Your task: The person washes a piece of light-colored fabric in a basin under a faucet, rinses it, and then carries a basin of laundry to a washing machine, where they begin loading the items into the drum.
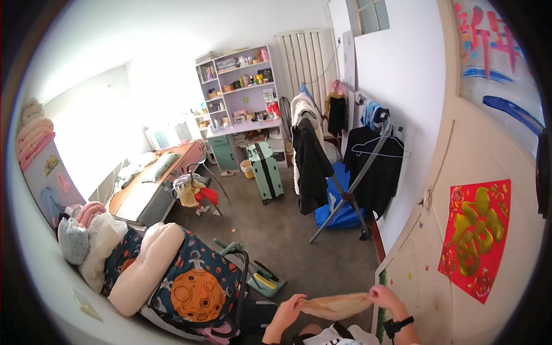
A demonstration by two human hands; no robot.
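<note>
At the bottom of the head view, a tan, thin, see-through cloth or bag [337, 305] is stretched sideways between my two hands. My left hand [292, 308] pinches its left end between thumb and fingers. Its right end is gripped by my right hand [384, 296], with a black band around the wrist. The piece sags a little in the middle, above my lap. What exactly it is cannot be told.
A bed with a planet-print cover [198, 297] lies at left, beside a green dustpan [267, 284]. Ahead stand a mint suitcase [265, 172] and a clothes rack [362, 181] with dark garments. A door [424, 241] with a red poster [476, 237] is close at right.
</note>
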